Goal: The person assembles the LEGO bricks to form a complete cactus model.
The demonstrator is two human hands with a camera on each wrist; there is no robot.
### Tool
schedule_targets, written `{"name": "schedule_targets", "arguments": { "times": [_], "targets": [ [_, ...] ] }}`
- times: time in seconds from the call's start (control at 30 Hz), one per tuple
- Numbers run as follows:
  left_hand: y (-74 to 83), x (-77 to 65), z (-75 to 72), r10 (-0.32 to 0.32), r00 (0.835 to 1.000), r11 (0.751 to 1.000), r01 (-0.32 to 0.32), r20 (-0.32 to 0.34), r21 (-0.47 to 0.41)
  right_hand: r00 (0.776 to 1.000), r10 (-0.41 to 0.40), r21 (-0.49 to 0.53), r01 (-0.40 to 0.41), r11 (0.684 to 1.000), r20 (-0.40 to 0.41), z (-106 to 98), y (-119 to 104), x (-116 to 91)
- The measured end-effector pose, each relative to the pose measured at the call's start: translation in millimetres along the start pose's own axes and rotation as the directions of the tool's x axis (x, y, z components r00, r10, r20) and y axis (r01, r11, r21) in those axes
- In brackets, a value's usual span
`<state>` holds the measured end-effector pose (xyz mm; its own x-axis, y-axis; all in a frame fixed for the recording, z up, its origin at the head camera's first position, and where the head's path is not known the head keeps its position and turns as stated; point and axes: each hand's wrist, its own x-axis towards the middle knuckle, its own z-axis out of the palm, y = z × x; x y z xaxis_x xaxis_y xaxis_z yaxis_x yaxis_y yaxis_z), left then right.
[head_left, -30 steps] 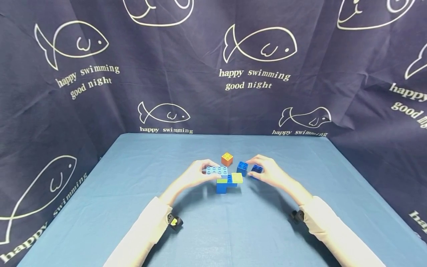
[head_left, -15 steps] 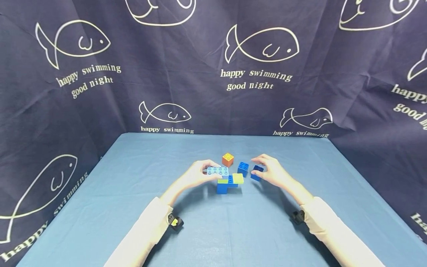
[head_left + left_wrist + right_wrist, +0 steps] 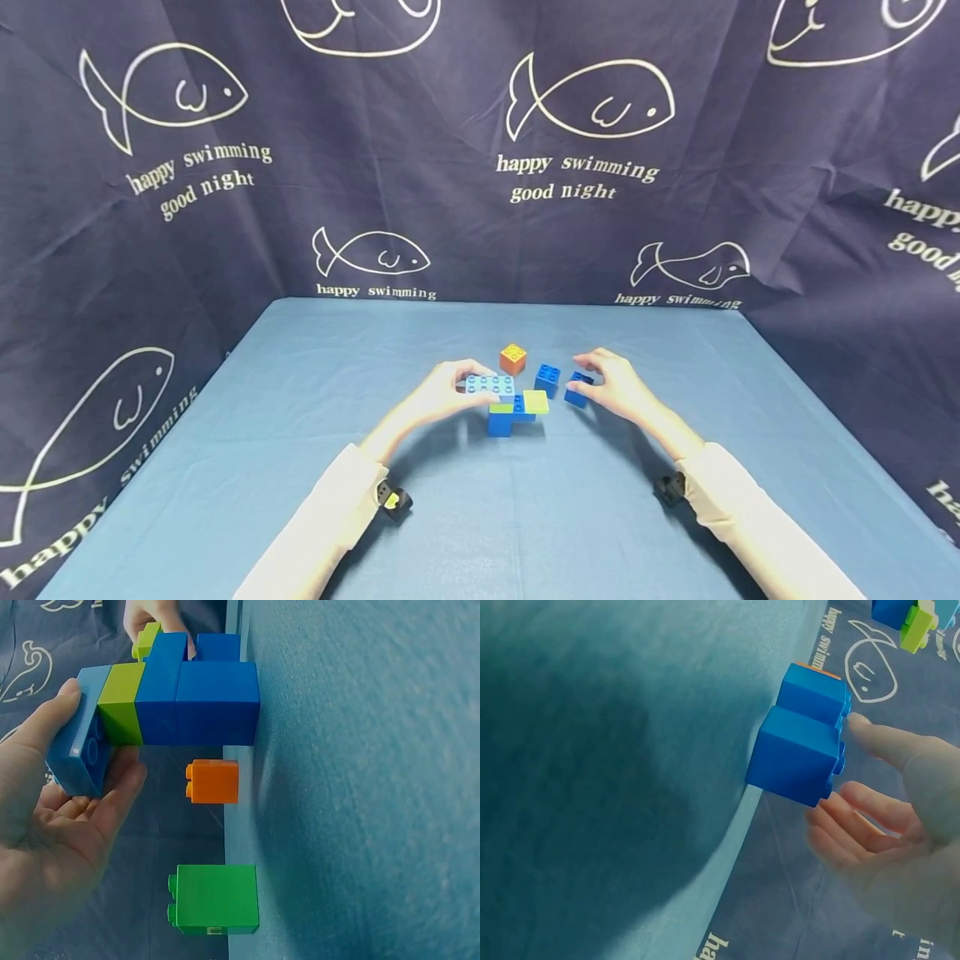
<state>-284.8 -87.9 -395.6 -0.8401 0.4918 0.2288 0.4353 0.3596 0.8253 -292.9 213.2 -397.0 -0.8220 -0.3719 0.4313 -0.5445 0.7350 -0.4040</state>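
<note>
Block assembly (image 3: pixel 517 407), standing on the blue-covered table (image 3: pixel 480 517) in front of the person. Its top member, a light blue brick (image 3: pixel 490 386), overhangs to the left, and there the left hand (image 3: pixel 447 390) pinches it between thumb and fingers; the overhang presumably offers the handiest hold, and the grip probably steadies an off-centre load. Structure, from the table up: a blue base brick (image 3: pixel 217 703), a blue crosspiece (image 3: pixel 161 712) reaching to the right, a lime brick (image 3: pixel 121 705) over the base, then the light blue brick, studs upward — its hollow underside partly exposed in the left wrist view. A second lime brick (image 3: pixel 536 402) caps the crosspiece's right end, perhaps balancing the overhang opposite.

To the right, a loose blue brick (image 3: pixel 795 754) appears to stand on the table. The right hand (image 3: pixel 617 387) curves about it with thumb and fingers parted, clasping nothing; whether a fingertip touches it cannot be told. Another blue brick (image 3: pixel 547 381) lies just beside — likely kept within easy reach. Farther back is an orange brick (image 3: pixel 513 358); a green brick (image 3: pixel 217 898) shows only in the left wrist view. Behind hangs a fish-printed cloth (image 3: pixel 450 183).
</note>
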Motion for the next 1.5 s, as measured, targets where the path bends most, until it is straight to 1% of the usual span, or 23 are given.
{"name": "schedule_targets", "arguments": {
  "times": [0.1, 0.43, 0.63, 0.77, 0.9, 1.1, 1.3, 1.5],
  "targets": [
    [1.0, 0.5, -0.5, 0.004, 1.000, 1.000, -0.004, -0.003, 0.003, 1.000, 0.020, -0.004, -0.020, 1.000, 0.006, 0.1, -0.4, 0.5],
    [3.6, 2.6, -1.8, -0.011, 1.000, 1.000, 0.011, 0.001, 0.000, 0.998, 0.024, -0.023, -0.023, 0.999, 0.053, 1.3, 2.0, 0.4],
    [4.2, 3.8, -2.4, -0.018, 1.000, 1.000, 0.018, 0.000, -0.006, 0.994, 0.067, -0.054, -0.062, 0.997, 0.088, 1.5, 2.6, 0.9],
    [3.4, 4.2, -2.6, -0.016, 1.000, 1.000, 0.016, -0.003, 0.008, 0.991, 0.088, -0.079, -0.081, 0.994, 0.097, 2.2, 3.0, 1.4],
    [3.2, 4.0, -2.4, -0.015, 1.000, 1.000, 0.015, -0.005, 0.019, 0.992, 0.079, -0.084, -0.071, 0.994, 0.100, 3.2, 3.0, 1.1],
    [2.2, 3.0, -0.9, -0.016, 1.000, 1.000, 0.017, -0.004, 0.026, 0.990, 0.055, -0.077, -0.045, 0.996, 0.133, 4.9, 3.3, -0.3],
    [2.1, 1.8, 0.3, -0.025, 1.000, 1.000, 0.025, -0.001, 0.014, 0.989, 0.040, -0.069, -0.031, 0.997, 0.143, 6.4, 3.8, -1.4],
    [2.2, 0.6, 0.6, -0.027, 1.000, 1.000, 0.027, 0.000, 0.012, 0.989, 0.066, -0.035, -0.062, 0.997, 0.129, 6.8, 3.3, -2.2]
  ]
}}
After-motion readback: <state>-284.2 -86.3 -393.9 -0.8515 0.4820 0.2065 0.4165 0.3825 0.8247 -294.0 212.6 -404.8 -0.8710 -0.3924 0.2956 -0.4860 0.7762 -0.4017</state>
